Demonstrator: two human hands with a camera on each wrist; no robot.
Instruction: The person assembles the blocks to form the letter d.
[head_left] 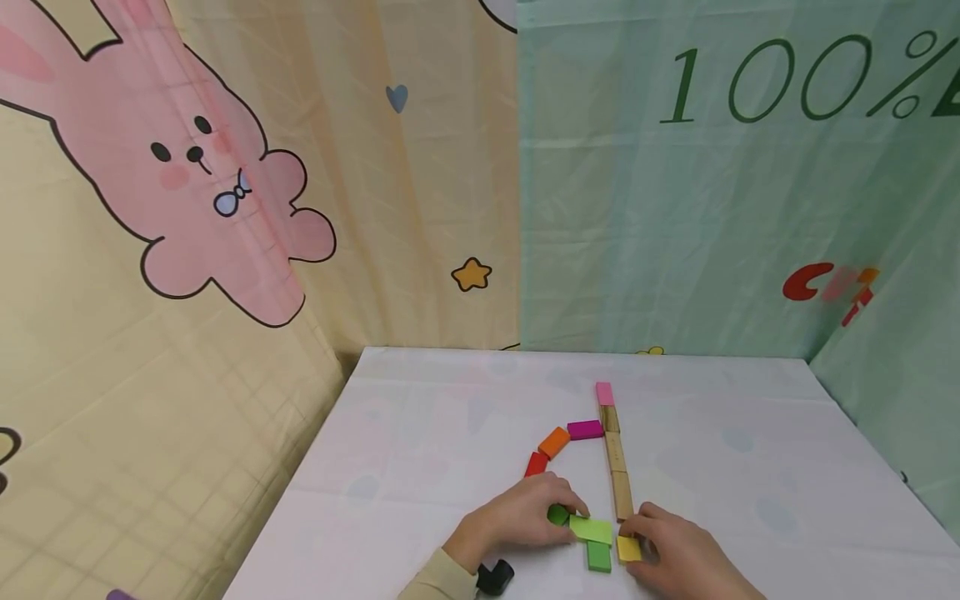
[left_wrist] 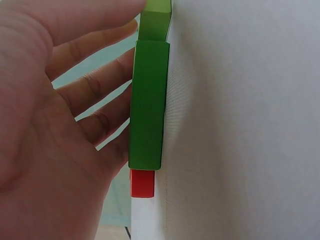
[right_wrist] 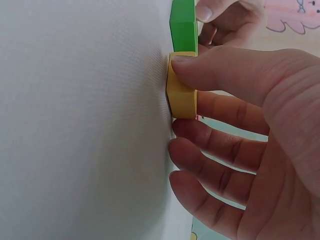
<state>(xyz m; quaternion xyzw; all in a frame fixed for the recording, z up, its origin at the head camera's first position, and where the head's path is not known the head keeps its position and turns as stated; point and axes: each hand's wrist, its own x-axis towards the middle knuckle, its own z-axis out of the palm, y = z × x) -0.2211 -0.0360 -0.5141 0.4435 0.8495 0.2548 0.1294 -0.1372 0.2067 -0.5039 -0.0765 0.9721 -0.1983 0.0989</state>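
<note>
My left hand (head_left: 521, 512) pinches a light green block (head_left: 591, 529) between thumb and fingers, low on the white table. A green block (head_left: 598, 557) lies against its near side. Partly under the left fingers is a dark green block (head_left: 557, 515), which the left wrist view shows end on to the light green one, with a red block (left_wrist: 142, 183) beyond it. With thumb and fingers, my right hand (head_left: 686, 554) grips a yellow block (right_wrist: 184, 92) down on the tabletop. This yellow block sits just right of the green blocks and below the row of wooden blocks (head_left: 617, 458).
The wooden row runs away from me, a pink block (head_left: 604, 393) at its far end. A magenta block (head_left: 585, 430) and an orange block (head_left: 554, 443) curve left from it toward the red one. Patterned curtains (head_left: 420, 183) hang behind the table (head_left: 720, 433).
</note>
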